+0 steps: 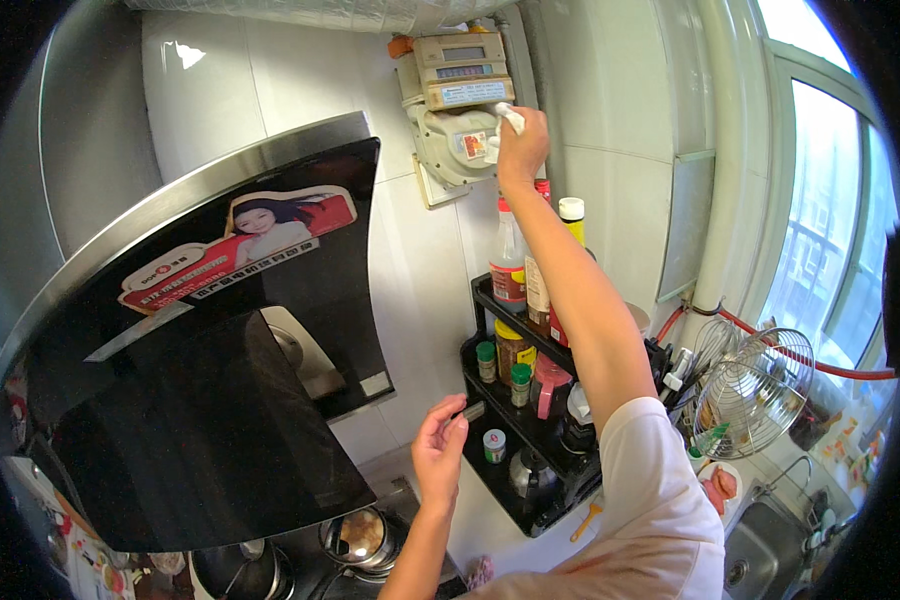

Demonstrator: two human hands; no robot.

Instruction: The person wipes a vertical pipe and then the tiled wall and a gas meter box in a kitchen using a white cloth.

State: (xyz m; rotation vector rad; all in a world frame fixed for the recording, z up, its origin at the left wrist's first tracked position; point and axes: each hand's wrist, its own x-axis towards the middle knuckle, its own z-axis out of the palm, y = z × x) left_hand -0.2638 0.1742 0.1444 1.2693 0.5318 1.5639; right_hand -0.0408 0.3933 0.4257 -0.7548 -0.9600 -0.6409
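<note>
My right hand (pixel 523 150) is raised to the wall-mounted gas meter (pixel 454 142), its fingers closed on a crumpled white cloth or tissue (pixel 511 120) at the meter's right side, below the display box (pixel 465 67). The meter bears printed labels and a small red and white sticker. Lower down, my left hand (pixel 440 450) is held up in front of the black spice rack (pixel 521 457), with its fingers curled and slightly apart. Nothing shows in it; a small grey piece lies just beyond its fingertips, and whether they touch I cannot tell.
A black range hood (pixel 217 435) fills the left side above pots on a stove (pixel 360 536). Sauce bottles (pixel 508 270) stand on the rack's top under my right arm, spice jars (pixel 520 382) below. Wire strainers (pixel 754 390), a sink (pixel 765 551) and a window are at the right.
</note>
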